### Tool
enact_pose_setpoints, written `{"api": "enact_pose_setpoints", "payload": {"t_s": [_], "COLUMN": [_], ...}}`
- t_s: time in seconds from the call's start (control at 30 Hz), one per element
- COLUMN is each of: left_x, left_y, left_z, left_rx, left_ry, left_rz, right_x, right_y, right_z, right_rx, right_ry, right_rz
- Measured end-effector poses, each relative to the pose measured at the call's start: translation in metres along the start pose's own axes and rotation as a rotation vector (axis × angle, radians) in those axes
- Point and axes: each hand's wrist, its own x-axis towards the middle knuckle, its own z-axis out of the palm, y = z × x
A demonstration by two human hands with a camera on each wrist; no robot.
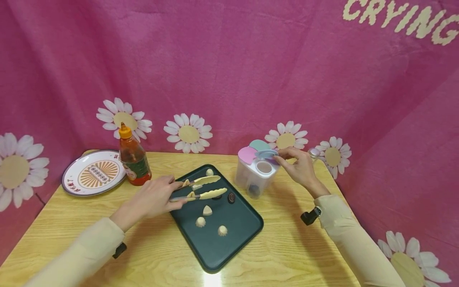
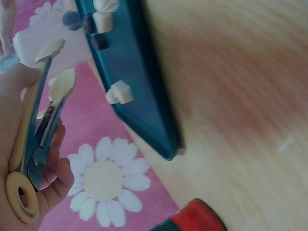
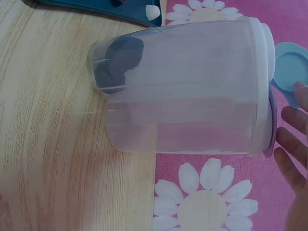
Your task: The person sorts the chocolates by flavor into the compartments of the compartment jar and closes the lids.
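My left hand grips a pair of tongs with cream-coloured tips, spread apart over the dark baking tray. Several cream-coloured molded pieces and a dark brown swirled piece lie on the tray; the tongs partly cover others. To the right of the tray stands a translucent container with a round opening on top. Thumb and fingers of my right hand pinch its raised blue flap lid. Inside, dark pieces sit at the bottom in the right wrist view.
A red sauce bottle with a yellow cap stands left of the tray, beside an oval patterned plate. Behind the container is a small capped bottle, partly hidden by my right hand. A pink flowered cloth hangs behind the wooden table.
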Motion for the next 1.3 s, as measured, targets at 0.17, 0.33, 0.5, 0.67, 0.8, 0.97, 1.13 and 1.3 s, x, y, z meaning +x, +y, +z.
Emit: {"api": "enact_pose_setpoints", "payload": {"t_s": [0.17, 0.33, 0.5, 0.67, 0.8, 0.97, 1.13, 1.3], "left_x": [-0.004, -0.001, 0.004, 0.004, 0.005, 0.012, 0.023, 0.034], "left_y": [-0.003, -0.001, 0.003, 0.006, 0.01, 0.019, 0.032, 0.045], "left_z": [0.01, 0.014, 0.017, 0.017, 0.013, 0.0, -0.013, -0.023], "left_rx": [0.012, 0.033, 0.046, 0.048, 0.04, 0.044, 0.041, 0.047], "left_ry": [-0.05, -0.064, -0.086, -0.062, -0.017, 0.051, 0.095, 0.153], "left_rz": [0.003, 0.01, 0.007, 0.017, 0.032, 0.055, 0.085, 0.145], "right_x": [0.0, -0.001, -0.001, -0.001, -0.001, -0.001, 0.0, 0.0], "right_y": [0.0, 0.0, 0.001, 0.001, 0.002, 0.002, 0.002, 0.002], "right_z": [0.0, 0.0, 0.0, 0.001, 0.001, 0.001, 0.001, 0.001], "right_rx": [-0.004, -0.004, -0.006, -0.01, -0.011, -0.015, -0.014, -0.018], "right_ry": [0.004, 0.0, 0.004, 0.001, 0.0, -0.001, -0.002, -0.004], "right_rz": [-0.004, 0.0, -0.004, -0.011, -0.007, -0.005, -0.003, -0.005]}}
